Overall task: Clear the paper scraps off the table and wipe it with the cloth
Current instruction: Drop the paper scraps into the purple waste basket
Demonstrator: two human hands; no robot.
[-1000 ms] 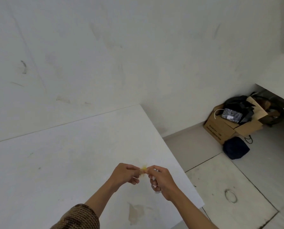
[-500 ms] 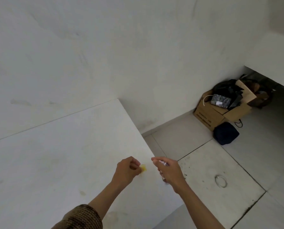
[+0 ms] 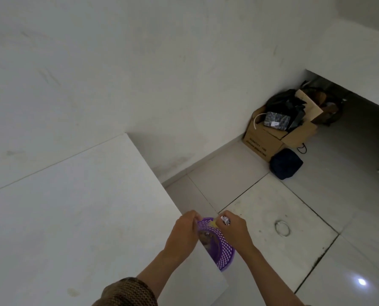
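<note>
Just beyond the near right corner of the white table (image 3: 73, 217), a purple mesh basket (image 3: 225, 250) is seen lower down, its left part hidden by the table's edge. Brownish contents can be made out inside it, though what they are cannot be told. 2 bare hands are held close together over the basket's mouth. The left hand (image 3: 183, 233) is shown with its fingers curled inward and bunched together by the basket's rim; whether anything is pinched in them cannot be told. The right hand (image 3: 236, 231) is closed around crumpled white paper scraps (image 3: 225, 221), which are clamped between the thumb and the curled fingers and stick out at the top of the fist. 1 small yellow scrap (image 3: 212, 224) is seen between the 2 hands, just beside the right thumb and in line with the basket's opening; which hand it is touched by cannot be told. A brown patterned sleeve (image 3: 128, 292) is seen on the left arm at the bottom of the view.

The table is set against a white wall (image 3: 140, 62). A tiled floor (image 3: 272, 195) is visible to the right, with a faint ring mark (image 3: 282, 227) on it near the right hand. Well apart, in the corner, an open cardboard box (image 3: 261, 142) is stood against the wall, filled with dark items, and a dark blue bag (image 3: 286, 164) is set just beside it. A bright spot of reflected light (image 3: 361, 282) is seen on the tiles at the lower right.
</note>
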